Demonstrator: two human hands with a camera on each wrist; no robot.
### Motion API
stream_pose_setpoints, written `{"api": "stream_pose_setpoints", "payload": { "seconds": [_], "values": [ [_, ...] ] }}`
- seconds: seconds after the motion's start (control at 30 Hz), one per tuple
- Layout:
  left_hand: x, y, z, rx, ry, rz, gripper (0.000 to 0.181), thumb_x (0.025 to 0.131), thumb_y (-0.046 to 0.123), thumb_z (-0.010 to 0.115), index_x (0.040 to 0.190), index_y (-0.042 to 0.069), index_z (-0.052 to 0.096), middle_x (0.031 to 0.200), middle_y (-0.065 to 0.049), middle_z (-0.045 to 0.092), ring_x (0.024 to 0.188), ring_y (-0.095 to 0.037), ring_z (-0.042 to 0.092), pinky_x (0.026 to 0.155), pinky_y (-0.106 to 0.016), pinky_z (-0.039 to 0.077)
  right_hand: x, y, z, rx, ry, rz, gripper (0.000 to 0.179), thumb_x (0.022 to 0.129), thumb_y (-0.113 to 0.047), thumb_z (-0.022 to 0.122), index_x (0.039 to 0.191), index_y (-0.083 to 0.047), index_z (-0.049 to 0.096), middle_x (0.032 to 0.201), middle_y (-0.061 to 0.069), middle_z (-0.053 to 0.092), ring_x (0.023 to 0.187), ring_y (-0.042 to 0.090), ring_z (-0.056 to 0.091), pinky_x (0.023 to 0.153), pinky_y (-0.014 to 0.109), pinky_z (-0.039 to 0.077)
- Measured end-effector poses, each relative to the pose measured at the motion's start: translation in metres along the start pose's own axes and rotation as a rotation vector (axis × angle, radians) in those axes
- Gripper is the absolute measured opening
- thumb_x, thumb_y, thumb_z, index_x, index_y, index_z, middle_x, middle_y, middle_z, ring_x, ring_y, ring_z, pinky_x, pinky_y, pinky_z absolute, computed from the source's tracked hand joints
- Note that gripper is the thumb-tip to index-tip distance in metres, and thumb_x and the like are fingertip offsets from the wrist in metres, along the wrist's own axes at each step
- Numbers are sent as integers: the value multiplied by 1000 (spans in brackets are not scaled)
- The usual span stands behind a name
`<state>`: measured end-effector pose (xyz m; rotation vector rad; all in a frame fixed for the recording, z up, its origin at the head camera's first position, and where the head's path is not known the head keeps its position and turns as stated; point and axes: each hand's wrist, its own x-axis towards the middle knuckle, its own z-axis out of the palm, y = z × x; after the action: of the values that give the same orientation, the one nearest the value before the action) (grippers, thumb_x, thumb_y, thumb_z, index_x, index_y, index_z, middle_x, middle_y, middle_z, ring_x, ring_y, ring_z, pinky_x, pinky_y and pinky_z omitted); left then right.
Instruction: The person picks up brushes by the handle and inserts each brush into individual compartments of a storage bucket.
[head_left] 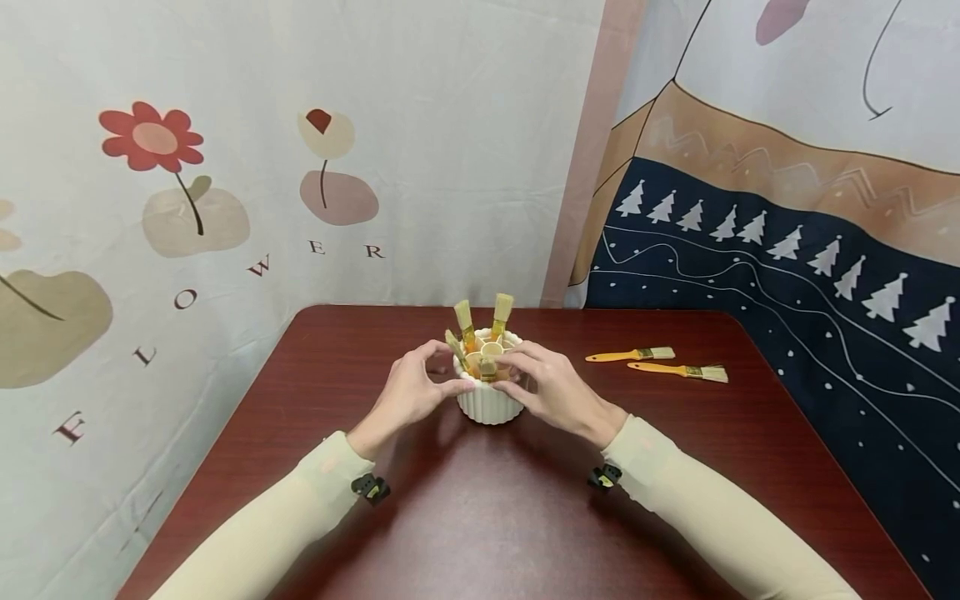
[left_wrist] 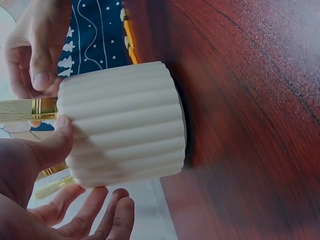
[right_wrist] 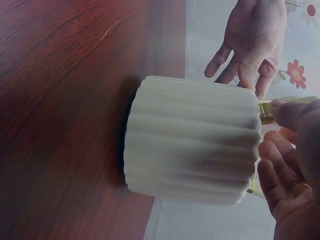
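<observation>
A white ribbed round holder [head_left: 490, 404] with compartments stands upright on the table, several brushes in it with their bristles up. My left hand [head_left: 411, 385] holds the holder at its left side, thumb at the rim and fingers along the ribbed wall [left_wrist: 125, 125]. From the right, my right hand [head_left: 558, 392] reaches over the rim. Its thumb [right_wrist: 285, 114] and fingers pinch the front brush [left_wrist: 47, 107] near its metal band. Two more brushes [head_left: 465, 321] [head_left: 502, 312] stand at the back. The handles' lower ends are hidden inside the holder.
Two yellow-handled brushes [head_left: 630, 355] [head_left: 678, 370] lie on the dark red table [head_left: 480, 517], to the right of the holder. Printed cloths [head_left: 450, 167] hang behind the table and along its right side.
</observation>
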<state>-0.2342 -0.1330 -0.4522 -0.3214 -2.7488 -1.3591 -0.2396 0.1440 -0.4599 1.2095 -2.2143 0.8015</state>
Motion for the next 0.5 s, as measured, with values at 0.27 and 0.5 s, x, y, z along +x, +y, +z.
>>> {"api": "stream_pose_setpoints", "payload": {
  "seconds": [0.27,0.5],
  "values": [
    [6,-6,-4,4,-39,27,57,95,33,100,141,8,76,131,-22,86,125,-39,85,104,-56,70,-15,3,-14,-1,-9,50,46,99,-12,96,141,-4,81,120,10,79,101,24,79,86,38,72],
    [12,-8,-10,-3,-84,17,55,98,30,98,143,9,75,135,-23,85,127,-40,84,105,-55,70,-25,9,-26,-16,-5,80,45,96,-10,98,138,-4,82,123,7,80,109,25,80,96,41,72]
  ]
}}
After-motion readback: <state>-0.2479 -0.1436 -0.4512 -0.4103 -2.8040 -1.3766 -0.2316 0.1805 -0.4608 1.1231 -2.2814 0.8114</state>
